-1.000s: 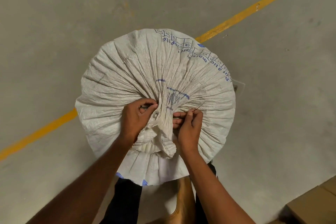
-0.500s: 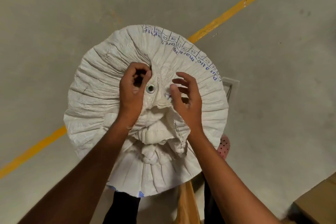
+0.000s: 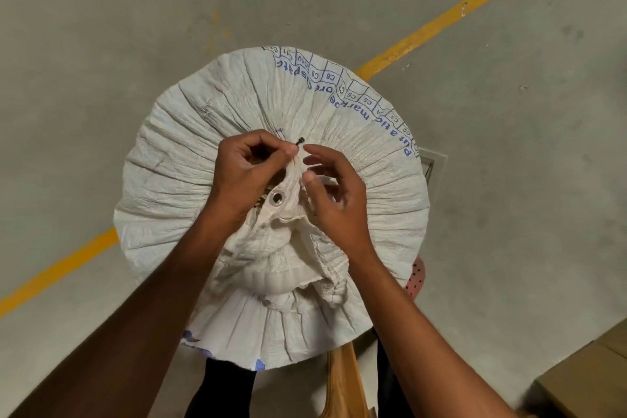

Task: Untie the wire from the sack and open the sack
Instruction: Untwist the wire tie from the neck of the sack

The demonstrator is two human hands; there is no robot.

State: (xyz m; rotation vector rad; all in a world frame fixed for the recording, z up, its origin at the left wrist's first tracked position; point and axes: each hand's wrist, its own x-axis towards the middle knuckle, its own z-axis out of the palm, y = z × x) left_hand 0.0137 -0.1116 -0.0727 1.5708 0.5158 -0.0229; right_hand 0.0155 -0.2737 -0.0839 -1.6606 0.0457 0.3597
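Note:
A full white woven sack (image 3: 373, 187) with blue print stands on the floor, seen from above, its top gathered into pleats. The bunched neck (image 3: 288, 248) flops toward me and shows a metal eyelet (image 3: 277, 197). A short dark end of wire (image 3: 300, 140) sticks up at the gather. My left hand (image 3: 249, 173) pinches the wire and neck between thumb and forefinger. My right hand (image 3: 330, 190) is beside it, fingers curled apart, fingertips touching the neck fabric just right of the wire.
Grey concrete floor with a yellow painted line (image 3: 441, 21) running diagonally behind the sack. A cardboard box (image 3: 587, 380) sits at the lower right. A pink dotted object (image 3: 416, 278) peeks out under the sack's right side. My legs are below the sack.
Both hands moved from the sides of the neck up to the gather point. The left hand now pinches the wire end; the eyelet and neck have shifted toward me.

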